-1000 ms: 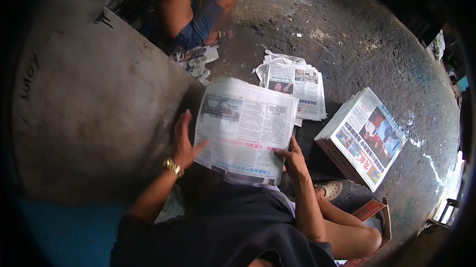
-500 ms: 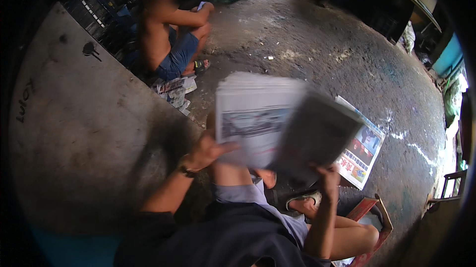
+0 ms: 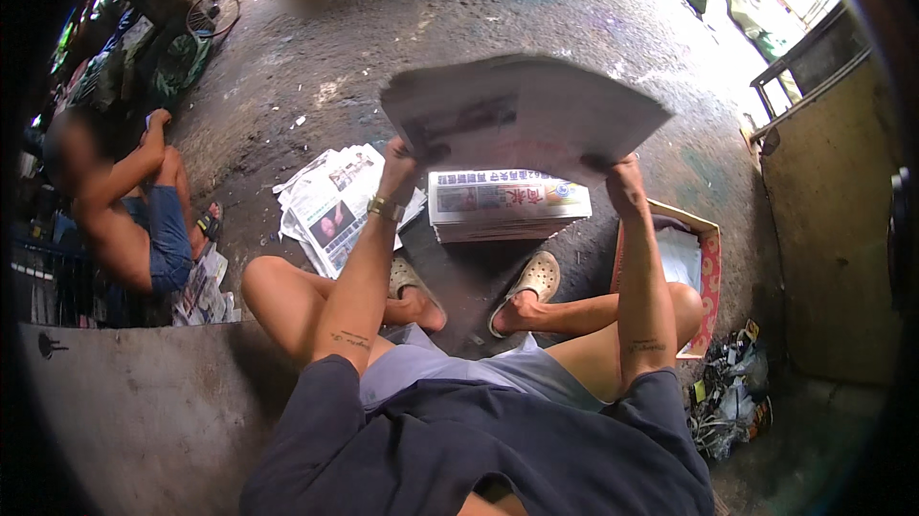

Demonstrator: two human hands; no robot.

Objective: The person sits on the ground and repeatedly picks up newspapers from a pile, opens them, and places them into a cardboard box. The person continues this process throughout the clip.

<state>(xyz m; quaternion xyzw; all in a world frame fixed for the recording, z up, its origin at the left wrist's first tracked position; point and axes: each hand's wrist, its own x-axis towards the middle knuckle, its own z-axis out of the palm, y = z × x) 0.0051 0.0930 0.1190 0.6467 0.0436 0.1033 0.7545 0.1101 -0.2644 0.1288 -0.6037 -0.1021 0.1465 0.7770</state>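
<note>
Stretched wide between my hands is a newspaper (image 3: pixel 526 109), its near side in shadow. My left hand (image 3: pixel 400 169), with a metal-banded watch on the wrist, grips its left lower corner. At the right lower corner my right hand (image 3: pixel 624 183) is closed on the paper. Below and partly behind the held sheets stands a thick, squared newspaper stack (image 3: pixel 498 219) on the floor, just beyond my feet. To its left lies a loose, fanned pile of newspapers (image 3: pixel 321 195), partly covered by my left forearm.
An open red-patterned box (image 3: pixel 710 267) with white paper inside stands by my right knee. Behind it are bagged odds and ends (image 3: pixel 732 392) and an upright board (image 3: pixel 828 219). At the left another person (image 3: pixel 134 200) squats beside more newspapers (image 3: pixel 201 296). A wheel (image 3: pixel 212 14) lies farther back.
My view has turned to the right. The newspaper has moved from beside the squatting person's side to over the stack, and both my hands still hold it, now at its two lower corners.
</note>
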